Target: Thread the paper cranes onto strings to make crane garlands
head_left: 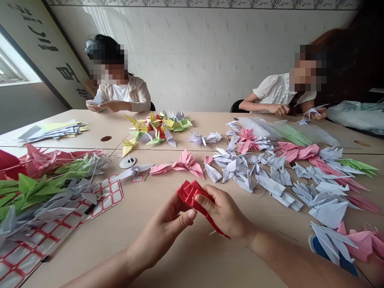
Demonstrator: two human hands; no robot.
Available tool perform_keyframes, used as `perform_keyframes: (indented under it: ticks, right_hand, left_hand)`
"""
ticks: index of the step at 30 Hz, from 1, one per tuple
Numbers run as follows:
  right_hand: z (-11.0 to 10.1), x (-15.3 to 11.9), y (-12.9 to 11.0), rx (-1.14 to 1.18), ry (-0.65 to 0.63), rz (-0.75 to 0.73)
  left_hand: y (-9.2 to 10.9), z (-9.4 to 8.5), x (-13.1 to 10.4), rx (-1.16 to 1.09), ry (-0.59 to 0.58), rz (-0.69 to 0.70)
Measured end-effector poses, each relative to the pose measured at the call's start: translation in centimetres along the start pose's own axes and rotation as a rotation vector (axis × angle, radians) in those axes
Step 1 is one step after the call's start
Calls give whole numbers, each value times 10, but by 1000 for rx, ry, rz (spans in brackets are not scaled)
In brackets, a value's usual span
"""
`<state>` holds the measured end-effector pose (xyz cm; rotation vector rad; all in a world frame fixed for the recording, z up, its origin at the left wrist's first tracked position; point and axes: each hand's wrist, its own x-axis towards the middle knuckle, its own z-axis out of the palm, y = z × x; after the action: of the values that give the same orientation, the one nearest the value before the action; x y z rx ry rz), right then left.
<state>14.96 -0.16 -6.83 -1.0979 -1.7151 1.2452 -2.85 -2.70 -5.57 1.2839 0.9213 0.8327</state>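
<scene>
A red folded-paper origami piece [189, 193] is held up over the near middle of the table. My right hand [226, 212] grips it, the thumb pressed on its front and the fingers wrapped behind. The lower end of the paper sticks out beneath that palm, with a bit of pale string by it. My left hand [168, 228] is closed round the piece's left end, its fingers partly hidden behind the paper and its thumb just below. Beyond my hands lie a pink origami piece [187, 164] and many white origami pieces [232, 166].
Red, green and grey origami pieces lie at left beside red-and-white label sheets [102, 200]. Yellow and green origami [156, 124] and a paper stack [57, 130] lie farther back. Two people sit opposite, both handling paper. Plastic bags [300, 130] and a blue object [333, 256] are at right.
</scene>
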Motion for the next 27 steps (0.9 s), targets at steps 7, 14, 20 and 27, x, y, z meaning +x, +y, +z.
perform_keyframes:
  ticks: [7,14,20,27]
  right_hand:
    - [13,6,-7,-43,176,-16]
    - [34,23,-7,-8,397,-7]
    - [43,20,-14,44,518,-69]
    - [60,19,-21,249,567,-24]
  left_hand:
    - [8,46,6,-301,297,-45]
    - [10,67,46,-478,642,-98]
    - [16,65,41,-532,648,-43]
    - [17,65,29,-605,581,18]
